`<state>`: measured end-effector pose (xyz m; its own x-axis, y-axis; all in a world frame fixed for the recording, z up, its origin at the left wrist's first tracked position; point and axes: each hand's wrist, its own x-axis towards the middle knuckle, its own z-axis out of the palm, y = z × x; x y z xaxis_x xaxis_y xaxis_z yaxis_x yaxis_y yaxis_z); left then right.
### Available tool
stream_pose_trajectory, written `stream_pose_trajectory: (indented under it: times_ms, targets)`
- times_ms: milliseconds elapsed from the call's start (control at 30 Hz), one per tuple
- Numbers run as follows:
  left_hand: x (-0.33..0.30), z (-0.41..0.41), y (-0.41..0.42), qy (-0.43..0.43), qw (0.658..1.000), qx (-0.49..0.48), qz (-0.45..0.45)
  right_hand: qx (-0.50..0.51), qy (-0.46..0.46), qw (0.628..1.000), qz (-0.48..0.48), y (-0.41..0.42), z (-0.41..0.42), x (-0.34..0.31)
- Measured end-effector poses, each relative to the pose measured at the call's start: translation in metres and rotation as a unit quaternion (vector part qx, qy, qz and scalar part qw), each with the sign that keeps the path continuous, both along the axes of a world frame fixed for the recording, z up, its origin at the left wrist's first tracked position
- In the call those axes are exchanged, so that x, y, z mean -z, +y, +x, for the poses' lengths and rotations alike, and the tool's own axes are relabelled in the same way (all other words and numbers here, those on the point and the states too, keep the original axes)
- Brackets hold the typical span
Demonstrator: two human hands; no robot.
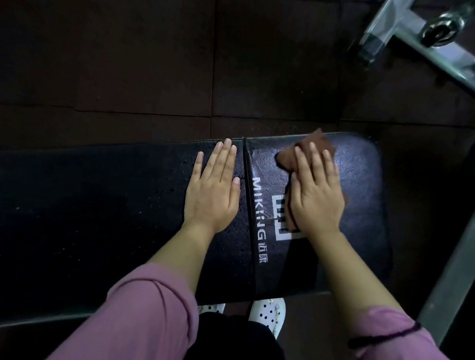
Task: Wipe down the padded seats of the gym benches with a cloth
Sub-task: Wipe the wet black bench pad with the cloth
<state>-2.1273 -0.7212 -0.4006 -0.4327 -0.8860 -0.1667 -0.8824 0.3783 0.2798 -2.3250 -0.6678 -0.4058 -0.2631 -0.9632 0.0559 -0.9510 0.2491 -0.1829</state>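
The right hand [315,193] lies flat with straight fingers, pressing the brown cloth [307,153] onto the short seat pad [364,205] at the right of the frame. The left hand [213,189] rests flat and empty on the long pad [89,197], which stretches away left. I see no containers.

cloth [308,151] on seat pad [364,194], under right hand [315,198]

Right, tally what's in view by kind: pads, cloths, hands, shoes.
Bench pads: 2, the long pad and the logo pad
Cloths: 1, the brown cloth
Hands: 2, left hand and right hand
White shoes: 2, and
Total: 7
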Motion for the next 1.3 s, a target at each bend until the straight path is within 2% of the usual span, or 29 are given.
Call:
stream_pose_trajectory:
  times_ms: [67,133,300,433,567,700,833,933,1067,1300]
  targets:
    - [-0.001,-0.001,0.001,-0.002,1.0,0.0,-0.001,0.062,-0.014,0.998,0.001,-0.023,0.008,0.002]
    - [-0.001,-0.001,0.001,-0.006,1.0,0.001,-0.004,0.076,-0.029,0.997,0.01,-0.046,0.025,0.002]
    - [-0.002,-0.001,0.001,-0.007,1.0,0.001,-0.006,-0.035,-0.052,0.998,-0.003,-0.046,0.062,-0.001]
    - [-0.002,0.0,0.001,-0.002,1.0,0.002,-0.005,-0.089,-0.04,0.995,-0.005,0.0,0.04,-0.001]
    - [-0.001,0.0,0.001,-0.008,1.0,0.003,-0.003,-0.045,-0.018,0.999,-0.009,-0.006,0.011,0.001]
    - [0.0,-0.001,0.002,-0.014,1.0,0.003,-0.008,0.023,-0.038,0.999,-0.002,-0.05,0.023,-0.001]
    - [-0.001,-0.002,0.002,-0.03,0.999,0.002,-0.014,-0.036,-0.079,0.996,-0.002,-0.068,0.055,-0.003]
    - [-0.004,-0.001,0.001,-0.045,0.999,0.007,-0.01,-0.051,-0.109,0.993,-0.002,-0.046,0.06,-0.006]
    - [-0.009,-0.001,0.006,-0.046,0.999,0.0,0.004,-0.032,-0.104,0.994,0.006,0.006,0.053,-0.01]
    - [-0.015,0.015,0.071,-0.008,0.999,0.035,0.002,0.0,-0.077,0.997,0.027,0.1,0.062,-0.009]
